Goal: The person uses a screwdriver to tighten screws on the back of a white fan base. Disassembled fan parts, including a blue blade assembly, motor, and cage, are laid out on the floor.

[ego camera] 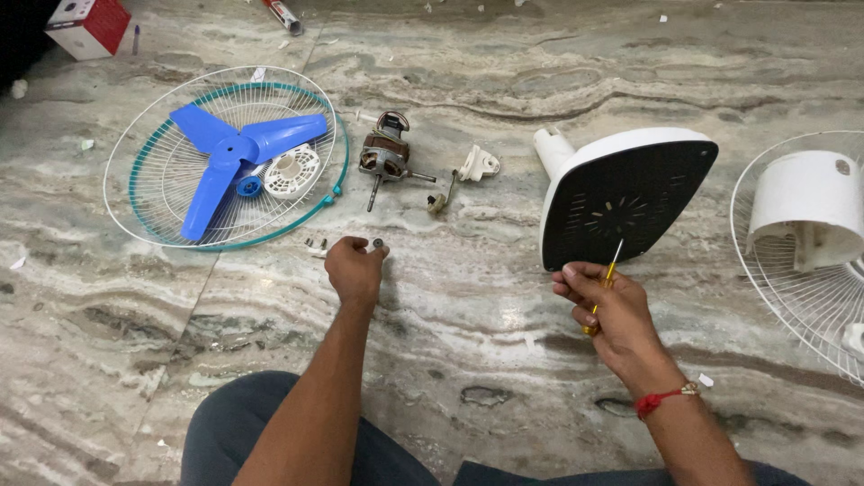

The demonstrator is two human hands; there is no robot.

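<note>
Top left corner there's a red and white box (87,24) sitting on the marble floor (450,297). Below it is the round wire fan guard (144,180) with a teal rim, lying flat, and inside it the blue three-blade fan blade (236,153), a small blue cap (249,186) and a white round plastic piece (292,171) touching the blade's hub area.

Just past the guard's lower edge there are a couple of tiny screws (315,243) on the floor. The left hand (354,268) is right beside them, knuckles up, fingers curled in narrow, pinching a small dark washer-like part (378,243) at its fingertips. That part is just off the floor or on it, can't really tell which.

Above that hand, a bit apart, lies the bare fan motor (384,155) with its shaft pointing down toward the hand. Right of the motor there's a small white bracket (478,164) and a little metal piece (438,203).

Then the white fan base (621,193), tipped up so its black underside faces the camera. The right hand (612,306) is just below it, closed around a yellow-handled screwdriver (605,286), whose tip reaches up to the lower part of the black underside. There's a red thread on that wrist.

Far right is another white wire guard (801,279) with a white motor housing (805,207) on it.
</note>
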